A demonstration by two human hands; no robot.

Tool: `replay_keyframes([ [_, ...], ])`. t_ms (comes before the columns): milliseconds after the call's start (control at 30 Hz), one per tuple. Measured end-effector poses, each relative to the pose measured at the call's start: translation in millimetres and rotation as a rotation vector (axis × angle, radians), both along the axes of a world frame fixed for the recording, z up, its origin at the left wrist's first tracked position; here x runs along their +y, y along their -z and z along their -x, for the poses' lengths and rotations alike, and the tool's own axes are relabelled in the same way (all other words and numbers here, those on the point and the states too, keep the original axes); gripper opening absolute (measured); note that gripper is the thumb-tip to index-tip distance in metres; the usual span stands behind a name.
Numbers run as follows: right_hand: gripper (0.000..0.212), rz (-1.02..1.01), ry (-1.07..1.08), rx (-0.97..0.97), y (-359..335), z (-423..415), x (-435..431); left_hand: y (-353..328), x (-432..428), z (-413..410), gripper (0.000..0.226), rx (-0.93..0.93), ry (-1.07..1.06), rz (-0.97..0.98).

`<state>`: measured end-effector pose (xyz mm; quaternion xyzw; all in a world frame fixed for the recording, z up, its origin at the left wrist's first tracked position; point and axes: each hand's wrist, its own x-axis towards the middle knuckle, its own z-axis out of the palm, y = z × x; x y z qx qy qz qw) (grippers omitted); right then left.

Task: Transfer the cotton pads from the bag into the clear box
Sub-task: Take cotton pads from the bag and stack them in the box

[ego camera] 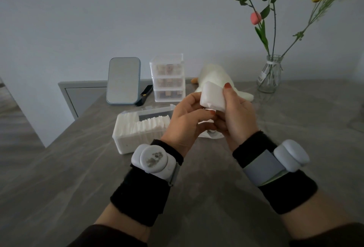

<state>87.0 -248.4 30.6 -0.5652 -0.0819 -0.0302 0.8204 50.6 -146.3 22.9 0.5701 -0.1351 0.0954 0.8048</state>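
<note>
Both hands are raised above the grey table [216,187], close together at frame centre. The right hand [238,115] grips a stack of white cotton pads [213,97], thumb pressed on the stack's upper right edge and fingers wrapped beneath it. The left hand [185,120] meets the stack from the 9 o'clock side, fingertips touching its lower left corner; whether it carries any of the load cannot be determined. Directly below the hands, a pale piece of packaging, probably the bag [211,134], lies on the table, mostly hidden. The clear box [137,128] sits at 9 o'clock from the hands, lid open, already holding upright rows of pads [153,124]. At 12 o'clock from the box stand a tilted mirror [123,80] and a clear three-drawer organiser [168,78]. A white plush toy [214,75] lies behind the held stack. A glass vase [270,73] with flowers [256,17] stands at 2 o'clock. Each wrist carries a black band with a pale sensor unit [153,161].
</note>
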Motion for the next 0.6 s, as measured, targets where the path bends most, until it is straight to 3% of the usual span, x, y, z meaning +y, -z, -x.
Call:
replay_keyframes([
  [467,0.041,-0.016,-0.005,0.001,1.5,-0.3,1.7,-1.3,-3.8,1.4,0.043,0.012,-0.097,-0.037],
  [600,0.043,0.014,0.010,-0.022,3.0,-0.2,1.4,-1.3,-5.8,1.7,0.029,0.023,-0.146,-0.031],
])
